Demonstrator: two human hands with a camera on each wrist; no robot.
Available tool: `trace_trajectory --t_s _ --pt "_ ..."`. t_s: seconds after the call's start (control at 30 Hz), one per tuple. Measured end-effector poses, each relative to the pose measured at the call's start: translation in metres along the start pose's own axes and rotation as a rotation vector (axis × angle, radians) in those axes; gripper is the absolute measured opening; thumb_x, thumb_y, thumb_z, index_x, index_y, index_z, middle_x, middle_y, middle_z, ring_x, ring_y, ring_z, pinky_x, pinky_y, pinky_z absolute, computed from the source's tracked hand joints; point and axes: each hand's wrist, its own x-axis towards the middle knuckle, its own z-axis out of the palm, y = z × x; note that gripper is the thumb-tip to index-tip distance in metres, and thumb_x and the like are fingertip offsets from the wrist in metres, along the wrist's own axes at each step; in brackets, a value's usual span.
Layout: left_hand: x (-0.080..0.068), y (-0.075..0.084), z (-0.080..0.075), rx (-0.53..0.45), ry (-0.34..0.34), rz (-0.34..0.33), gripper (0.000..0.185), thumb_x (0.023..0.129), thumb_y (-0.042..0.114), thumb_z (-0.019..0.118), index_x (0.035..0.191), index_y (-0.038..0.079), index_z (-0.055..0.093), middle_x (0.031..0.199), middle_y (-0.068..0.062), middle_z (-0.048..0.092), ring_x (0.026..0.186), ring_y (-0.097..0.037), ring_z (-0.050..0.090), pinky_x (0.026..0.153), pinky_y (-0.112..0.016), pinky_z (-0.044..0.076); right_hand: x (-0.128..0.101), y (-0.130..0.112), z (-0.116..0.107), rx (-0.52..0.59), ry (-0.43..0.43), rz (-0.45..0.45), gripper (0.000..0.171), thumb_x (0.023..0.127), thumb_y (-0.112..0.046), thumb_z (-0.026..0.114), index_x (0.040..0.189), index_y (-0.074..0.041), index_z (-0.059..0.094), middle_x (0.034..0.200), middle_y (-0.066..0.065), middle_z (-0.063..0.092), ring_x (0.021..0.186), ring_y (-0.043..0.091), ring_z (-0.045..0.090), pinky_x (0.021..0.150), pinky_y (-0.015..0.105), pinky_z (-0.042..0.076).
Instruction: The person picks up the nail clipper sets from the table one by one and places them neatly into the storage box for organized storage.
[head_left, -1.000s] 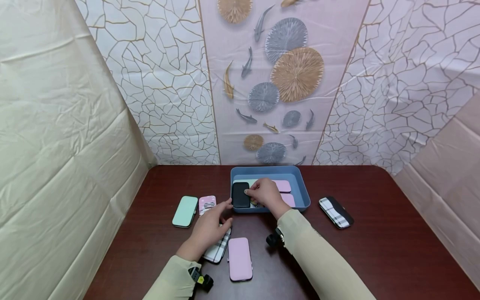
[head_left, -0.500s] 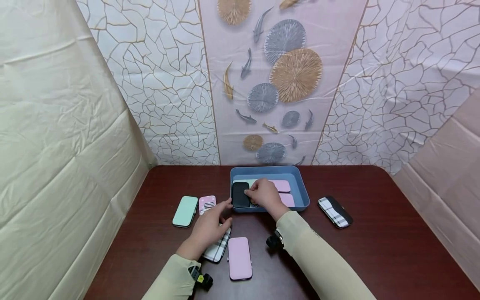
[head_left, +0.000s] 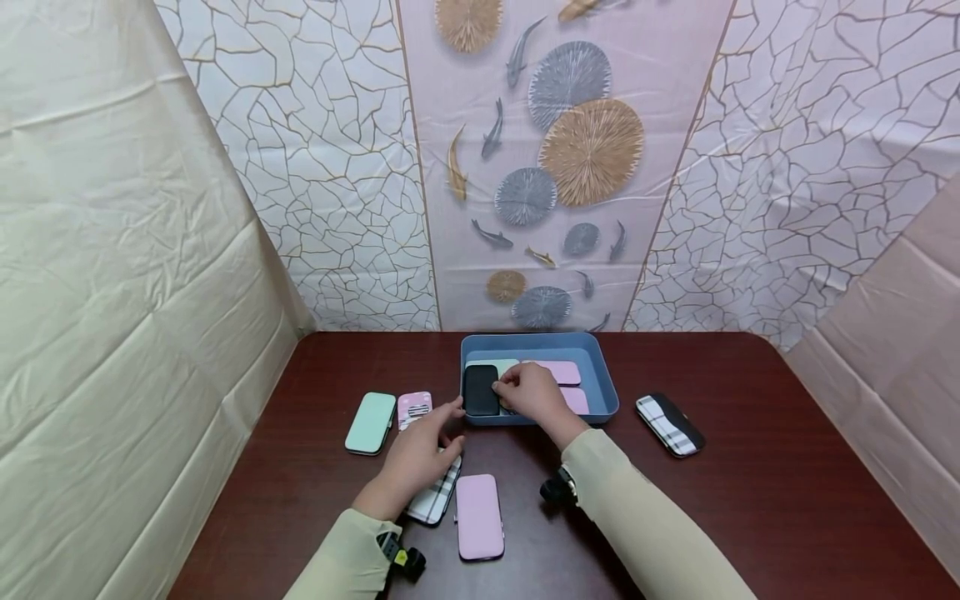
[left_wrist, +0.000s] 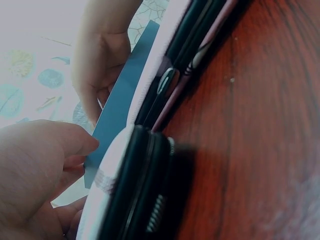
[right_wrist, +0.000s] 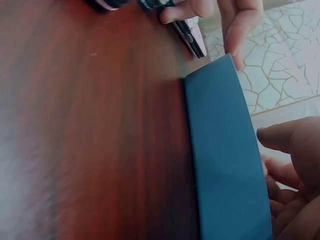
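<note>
While the right hand [head_left: 534, 393] is staying down inside the blue rectangular plastic tray [head_left: 600, 375], its fingers are pinching the right edge of the flat black zip case [head_left: 481, 389] lying at the tray's nine o'clock end. Barely anything has shifted this past second; only the forearm is easing outward, so the case looks settled. The left hand [head_left: 420, 454] is resting loosely on the black-and-white plaid case [head_left: 435, 500], fingertips touching the tray's corner. No readable writing anywhere on the cases.
</note>
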Motion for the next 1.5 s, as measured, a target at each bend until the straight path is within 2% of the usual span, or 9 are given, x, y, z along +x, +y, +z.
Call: trace_trajectory --t_s 0.13,0.37,0.53,0.67,0.87,0.97,1.23,1.33,1.5 --pt "0.0 -0.001 0.001 0.001 0.004 0.006 0.068 0.104 0.023 0.078 0.166 0.019 0.051 0.141 0.006 0.072 0.082 -0.004 0.06 0.067 -0.029 0.051 -0.008 0.003 -0.003 -0.047 0.062 -0.073 0.015 0.102 -0.024 0.08 0.106 -0.01 0.084 0.086 -0.002 0.072 0.082 0.017 0.064 0.083 0.043 0.059" --pt "0.0 -0.001 0.002 0.008 0.007 0.007 0.068 0.104 0.023 0.078 0.167 0.019 0.051 0.142 0.006 0.071 0.082 -0.004 0.061 0.067 -0.029 0.051 -0.028 0.008 -0.018 -0.042 0.139 -0.148 0.01 0.102 -0.022 0.079 0.094 -0.016 0.081 0.073 -0.007 0.065 0.069 0.015 0.059 0.07 0.039 0.054" --pt "0.0 -0.001 0.001 0.016 0.01 0.005 0.068 0.104 0.023 0.078 0.167 0.02 0.05 0.142 0.007 0.071 0.083 -0.004 0.061 0.068 -0.029 0.051 -0.043 0.009 -0.024 -0.043 0.164 -0.188 0.013 0.1 -0.019 0.08 0.087 -0.018 0.078 0.069 -0.009 0.061 0.063 0.013 0.054 0.067 0.037 0.049" --pt "0.0 -0.001 0.0 0.013 0.005 0.002 0.069 0.104 0.023 0.078 0.167 0.021 0.05 0.142 0.007 0.071 0.083 -0.004 0.061 0.068 -0.029 0.051 -0.057 0.007 -0.024 -0.045 0.078 -0.195 0.015 0.099 -0.019 0.082 0.085 -0.02 0.077 0.066 -0.01 0.06 0.061 0.01 0.054 0.066 0.035 0.049" --pt "0.001 -0.001 -0.001 0.012 -0.004 -0.015 0.069 0.104 0.026 0.078 0.167 0.023 0.05 0.142 0.009 0.071 0.081 -0.004 0.06 0.067 -0.029 0.051 -0.078 0.005 -0.018 -0.048 -0.21 -0.171 0.017 0.104 -0.032 0.079 0.1 -0.016 0.08 0.065 -0.01 0.065 0.056 0.01 0.062 0.059 0.032 0.053" --pt "0.001 -0.001 -0.001 0.019 -0.008 -0.022 0.069 0.104 0.026 0.078 0.167 0.024 0.05 0.142 0.01 0.071 0.08 -0.003 0.059 0.066 -0.028 0.051 -0.086 0.006 -0.013 -0.06 -0.294 -0.171 0.025 0.104 -0.037 0.078 0.108 -0.012 0.079 0.067 -0.009 0.066 0.056 0.01 0.063 0.058 0.031 0.053" --pt "0.001 -0.001 -0.001 0.015 -0.009 -0.019 0.068 0.105 0.026 0.077 0.167 0.024 0.05 0.142 0.01 0.07 0.079 -0.003 0.058 0.065 -0.028 0.05 -0.107 0.004 -0.005 0.018 -0.382 -0.214 0.032 0.101 -0.035 0.082 0.114 -0.006 0.077 0.074 -0.011 0.068 0.058 0.009 0.066 0.065 0.031 0.054" --pt "0.001 0.0 -0.002 0.016 -0.011 -0.023 0.068 0.105 0.026 0.077 0.167 0.025 0.05 0.142 0.011 0.07 0.079 -0.003 0.059 0.065 -0.028 0.05 -0.115 0.004 -0.002 -0.025 -0.361 -0.238 0.038 0.098 -0.037 0.085 0.116 -0.004 0.077 0.08 -0.011 0.068 0.065 0.006 0.064 0.069 0.032 0.055" --pt "0.0 -0.001 -0.002 0.017 -0.004 -0.019 0.067 0.105 0.025 0.077 0.167 0.024 0.051 0.141 0.011 0.071 0.078 -0.003 0.058 0.064 -0.028 0.05 -0.128 0.0 0.001 -0.137 -0.301 -0.251 0.049 0.092 -0.046 0.089 0.121 -0.009 0.075 0.1 -0.005 0.065 0.082 0.006 0.058 0.075 0.035 0.054"
